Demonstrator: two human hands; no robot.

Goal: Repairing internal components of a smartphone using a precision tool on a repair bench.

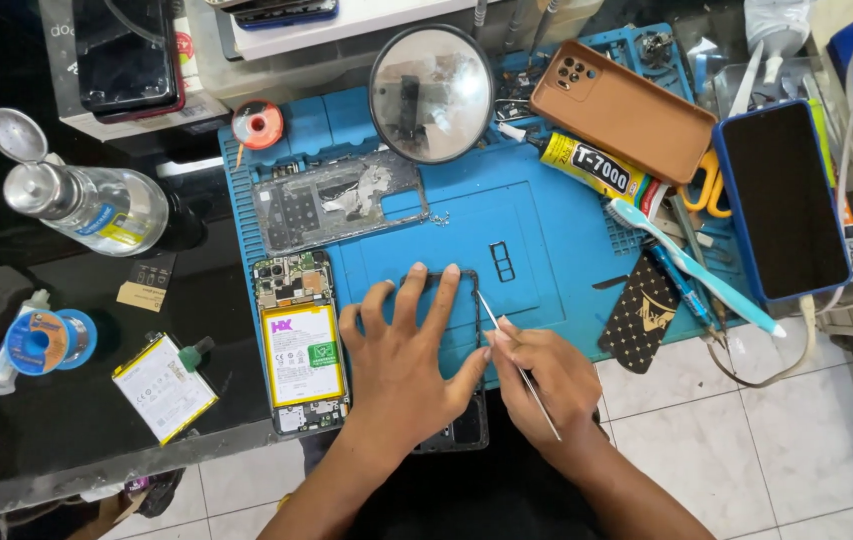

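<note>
Head view: left hand [407, 350] lies flat, fingers spread, pressing a black phone frame [457, 400] onto the blue mat [537, 230] at the bench's front edge. Right hand [547, 375] pinches tweezers [517, 365], tip at frame's right edge; opened phone w/ battery [300, 340] just left.

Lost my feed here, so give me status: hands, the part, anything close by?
Left hand flat on black phone frame. Right hand holds thin metal tool at frame's edge. Opened phone beside left hand.

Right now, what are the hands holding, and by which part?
The right hand pinches thin metal tweezers around mid-length, tips at the dark phone frame. The left hand lies flat on that frame, pressing rather than gripping it.
</note>
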